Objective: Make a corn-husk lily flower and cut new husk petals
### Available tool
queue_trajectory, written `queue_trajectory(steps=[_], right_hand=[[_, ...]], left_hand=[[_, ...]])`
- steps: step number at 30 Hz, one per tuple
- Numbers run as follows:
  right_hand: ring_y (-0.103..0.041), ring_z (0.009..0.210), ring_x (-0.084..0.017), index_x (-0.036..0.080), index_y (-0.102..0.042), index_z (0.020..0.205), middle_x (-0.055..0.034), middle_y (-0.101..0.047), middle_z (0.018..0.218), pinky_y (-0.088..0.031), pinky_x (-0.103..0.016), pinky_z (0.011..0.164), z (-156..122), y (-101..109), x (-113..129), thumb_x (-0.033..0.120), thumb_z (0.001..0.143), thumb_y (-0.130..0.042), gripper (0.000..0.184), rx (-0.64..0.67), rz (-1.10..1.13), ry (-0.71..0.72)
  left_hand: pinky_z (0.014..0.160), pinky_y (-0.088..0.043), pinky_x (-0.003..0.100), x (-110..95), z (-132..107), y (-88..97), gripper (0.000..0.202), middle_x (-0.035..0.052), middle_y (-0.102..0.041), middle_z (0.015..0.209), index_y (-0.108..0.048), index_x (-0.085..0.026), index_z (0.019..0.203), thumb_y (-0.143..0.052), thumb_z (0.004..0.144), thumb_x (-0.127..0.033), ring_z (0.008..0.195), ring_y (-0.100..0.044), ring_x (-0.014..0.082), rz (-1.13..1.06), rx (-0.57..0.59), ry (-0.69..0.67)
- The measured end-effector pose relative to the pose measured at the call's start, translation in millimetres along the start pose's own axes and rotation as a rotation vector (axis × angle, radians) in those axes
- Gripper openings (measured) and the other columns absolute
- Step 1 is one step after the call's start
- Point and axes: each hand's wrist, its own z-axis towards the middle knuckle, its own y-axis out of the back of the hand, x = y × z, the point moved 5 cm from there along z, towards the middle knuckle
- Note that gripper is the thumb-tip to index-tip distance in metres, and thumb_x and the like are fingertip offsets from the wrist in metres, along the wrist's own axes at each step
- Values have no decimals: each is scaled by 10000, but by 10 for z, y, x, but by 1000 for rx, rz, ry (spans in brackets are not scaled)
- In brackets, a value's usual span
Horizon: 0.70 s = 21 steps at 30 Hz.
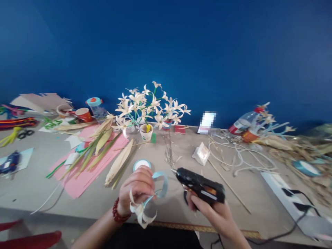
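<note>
My left hand is closed on the stem of a cream husk flower, which hangs head down below the fingers. A loop of light blue tape curls out from the stem to the right. Just behind that hand lies a white and blue tape roll, partly hidden by the knuckles. My right hand grips a black hot glue gun by its handle. Its nozzle points left toward the tape loop, apart from it.
Finished flowers stand in a paper cup at the back. Pink paper with corn husks lies left. On the right are a white cable, a thin stick, a power strip and a bottle. A lit phone leans behind.
</note>
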Motion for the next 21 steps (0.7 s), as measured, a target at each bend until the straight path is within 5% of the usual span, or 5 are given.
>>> queue_trajectory(steps=[9,14,21], right_hand=[[-578,542,-159,183,-595,731,-13,-594,607,-446,-248,532,268,54,209,369,940,-512,292,-137,-554,168],[-593,545,-162,187,-586,719,-12,-607,607,-449,-237,524,265,0,215,337,936,-487,282,-92,-546,154],[-641,587,-185,181,-607,805,-26,-667,674,-484,-247,554,249,-10,224,287,909,-498,185,-70,-507,181]], left_hand=[[930,-503,428,-170,210,-302,61,77,-749,893,-647,-163,892,-605,916,-201,833,-672,182,122,278,-111],[1083,-392,478,-191,206,-415,71,59,-770,1057,-646,-174,964,-591,921,-163,1026,-637,195,307,363,-208],[1092,-389,426,-268,352,-501,127,54,-769,1094,-666,-155,933,-544,933,-116,1057,-633,168,436,342,-305]])
